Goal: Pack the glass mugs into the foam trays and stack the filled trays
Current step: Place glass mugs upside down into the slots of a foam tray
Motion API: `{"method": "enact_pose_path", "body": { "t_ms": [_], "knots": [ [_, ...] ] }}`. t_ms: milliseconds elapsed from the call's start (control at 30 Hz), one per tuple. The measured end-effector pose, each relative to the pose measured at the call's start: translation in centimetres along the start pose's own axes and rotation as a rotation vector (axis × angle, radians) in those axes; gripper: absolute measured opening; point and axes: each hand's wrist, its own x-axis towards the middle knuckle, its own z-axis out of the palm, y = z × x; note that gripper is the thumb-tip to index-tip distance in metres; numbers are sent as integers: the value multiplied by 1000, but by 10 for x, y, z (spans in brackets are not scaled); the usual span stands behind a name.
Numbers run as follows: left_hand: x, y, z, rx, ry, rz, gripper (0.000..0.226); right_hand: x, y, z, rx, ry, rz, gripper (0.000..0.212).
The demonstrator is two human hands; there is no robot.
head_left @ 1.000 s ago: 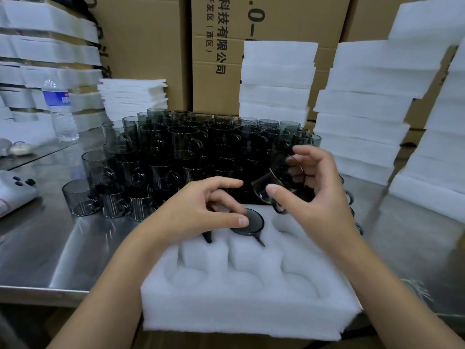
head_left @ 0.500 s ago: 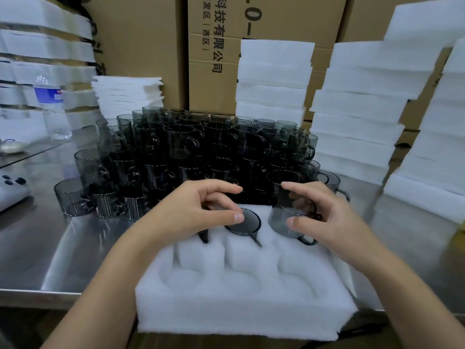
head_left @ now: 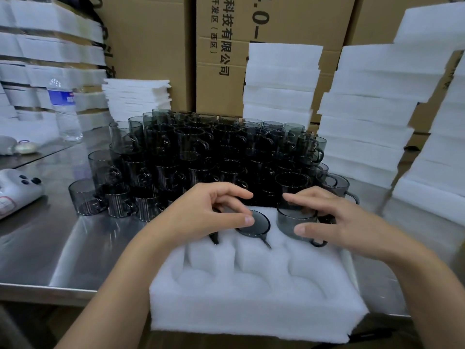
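While the right hand grips the held mug, thumb on the near wall and forefinger hooked over the far rim, its fingers are clamped on the glass. That mug stands mouth up, partly sunk in the far-right pocket of the foam tray, its handle turned toward the near right. The middle mug sits deep in the far-centre pocket with only its rim and handle showing. The left hand arches over the far-left pocket, its fingers curled and its thumb tip at the rim of the middle mug. Beneath the palm only the handle of the left mug shows, and whether the fingers hold that mug cannot be told. All three mugs occupy the far row of pockets. The tray lies on the steel desk, its near end projecting past the front edge. Just behind the tray stands a dense block of loose mugs, smoky grey and stacked two high in places. Foam stacks rise to the right and rear, and a pile of thin foam sheets sits at rear left. A water bottle stands upright on the left, and a white device with dark buttons lies at the left edge. Cardboard boxes line the back.
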Motion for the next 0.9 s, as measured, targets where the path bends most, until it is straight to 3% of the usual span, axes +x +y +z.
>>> {"method": "enact_pose_path", "body": {
  "t_ms": [133,567,900],
  "knots": [
    [1,-2,0,9,-2,0,33,0,5,-9,-48,-118,24,60],
    [1,-4,1,-6,-3,28,43,-2,4,-6,-206,-51,39,53],
    [0,-1,1,-4,5,0,27,-5,2,10,-378,140,-23,73]
  ]
}}
